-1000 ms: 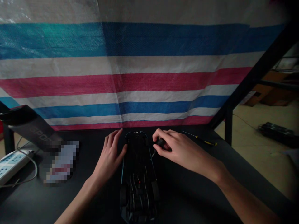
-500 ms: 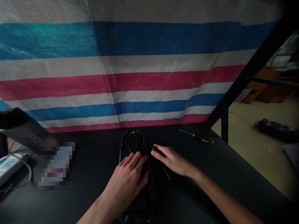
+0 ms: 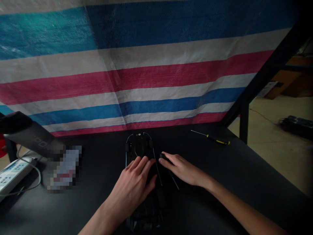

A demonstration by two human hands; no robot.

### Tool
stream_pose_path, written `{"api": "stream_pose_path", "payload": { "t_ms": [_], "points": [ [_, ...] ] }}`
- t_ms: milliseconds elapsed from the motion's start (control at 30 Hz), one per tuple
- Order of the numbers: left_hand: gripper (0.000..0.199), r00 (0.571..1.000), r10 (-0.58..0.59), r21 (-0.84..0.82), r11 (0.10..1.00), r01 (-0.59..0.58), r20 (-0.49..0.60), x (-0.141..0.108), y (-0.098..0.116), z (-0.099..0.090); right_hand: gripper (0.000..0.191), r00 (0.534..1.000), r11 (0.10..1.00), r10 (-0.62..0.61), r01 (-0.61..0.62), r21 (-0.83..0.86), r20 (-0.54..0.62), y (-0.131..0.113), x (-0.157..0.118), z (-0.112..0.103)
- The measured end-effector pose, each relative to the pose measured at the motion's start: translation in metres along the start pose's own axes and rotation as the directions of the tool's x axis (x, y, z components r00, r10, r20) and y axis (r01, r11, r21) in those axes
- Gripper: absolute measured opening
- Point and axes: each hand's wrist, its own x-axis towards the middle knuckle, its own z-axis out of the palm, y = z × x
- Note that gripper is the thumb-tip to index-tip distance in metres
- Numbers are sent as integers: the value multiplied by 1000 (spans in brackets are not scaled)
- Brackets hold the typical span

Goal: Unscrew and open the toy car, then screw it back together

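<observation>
Fingers of left hand cover black, blue-edged toy car, lower centre; black-handled metal screwdriver, loosely held by right hand, could slip.

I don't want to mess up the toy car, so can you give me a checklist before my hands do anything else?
1. Black toy car with blue edges lies wheels-up: ok.
2. Left hand is on the car: ok.
3. Right hand is at the handle of the black-handled tool with a thin metal shaft: ok.
4. Shaft's tip points away from the left hand: ok.
5. Screws under the left hand are tight: cannot tell, they're hidden.
</observation>
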Motion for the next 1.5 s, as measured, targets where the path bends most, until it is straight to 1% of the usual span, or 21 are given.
{"api": "stream_pose_path", "payload": {
  "t_ms": [133, 333, 500, 633, 767, 1000, 1167, 1300, 1433, 1500],
  "points": [
    [34, 1000, 5, -7, 1000, -5, 17, 1, 1, -3, 82, 1000, 1000, 1, -1, -6, -4, -2, -2, -2],
    [28, 999, 4, 42, 999, -6, 35, 4, 3, -9, 80, 1000, 1000, -27, 27, -6, 2, -1, -1, -1],
    [17, 995, 23, 44, 999, -28, 98, 13, 2, -17, 72, 998, 998, -62, 63, -15, 17, -2, 0, 2],
    [15, 989, 23, 40, 999, -29, 145, 21, 0, -24, 62, 994, 995, -99, 100, -20, 44, -4, -2, 5],
    [12, 986, 24, 29, 999, -29, 165, 27, -2, -26, 59, 993, 994, -109, 110, -20, 50, -4, -1, 8],
    [11, 980, 30, 92, 995, -49, 194, 34, -1, -26, 60, 994, 995, -101, 101, -2, 32, -5, 0, 5],
    [15, 967, 40, 95, 993, -66, 252, 40, 1, -34, 61, 995, 995, -96, 96, 14, 10, -5, -1, 5],
    [17, 953, 65, 95, 991, -97, 297, 47, 2, -37, 60, 994, 994, -112, 111, 12, 16, -6, 1, 4],
    [11, 953, 75, 87, 991, -104, 295, 54, 1, -36, 53, 991, 991, -135, 135, 14, 22, -7, 4, 1],
    [9, 957, 79, 100, 989, -111, 278, 55, 1, -35, 53, 992, 992, -128, 128, 17, 14, -6, 6, 0]
  ]
}}
